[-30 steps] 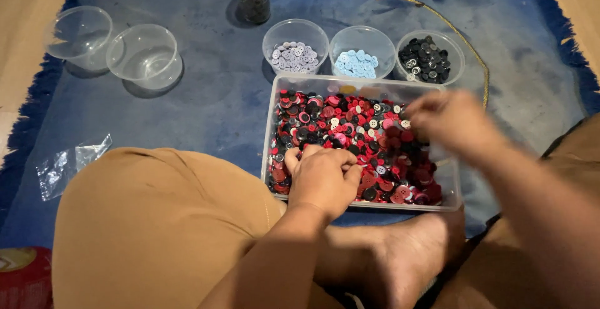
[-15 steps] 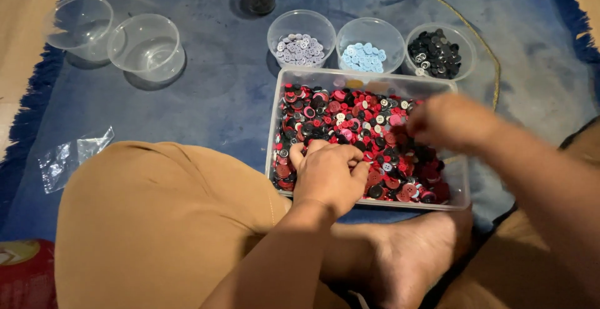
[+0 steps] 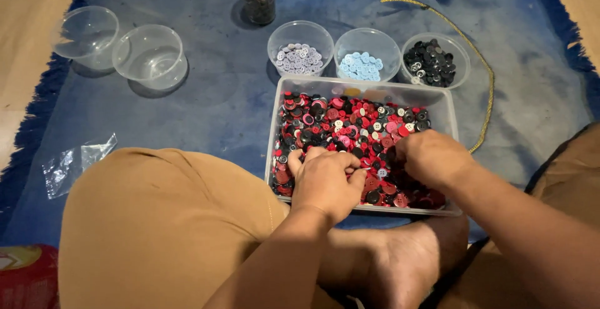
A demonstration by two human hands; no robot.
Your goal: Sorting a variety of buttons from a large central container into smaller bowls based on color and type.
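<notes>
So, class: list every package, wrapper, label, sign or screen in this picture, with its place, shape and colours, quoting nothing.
Clear plastic bag: crumpled, flat on the blue cloth, far left, apart from both hands.
Red packet: bottom left corner, glossy red with a yellow and white patch, partly cut off.
No signs or screens.

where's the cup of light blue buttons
In the head view, the cup of light blue buttons sits middle of three cups, just beyond the clear button tray.

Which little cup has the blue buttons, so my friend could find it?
Start at the big clear tray full of red and black buttons, where both hands dig. Behind its far edge stand three small round cups in a row. The middle cup holds pale blue buttons; its neighbours hold lilac and black ones.
</notes>
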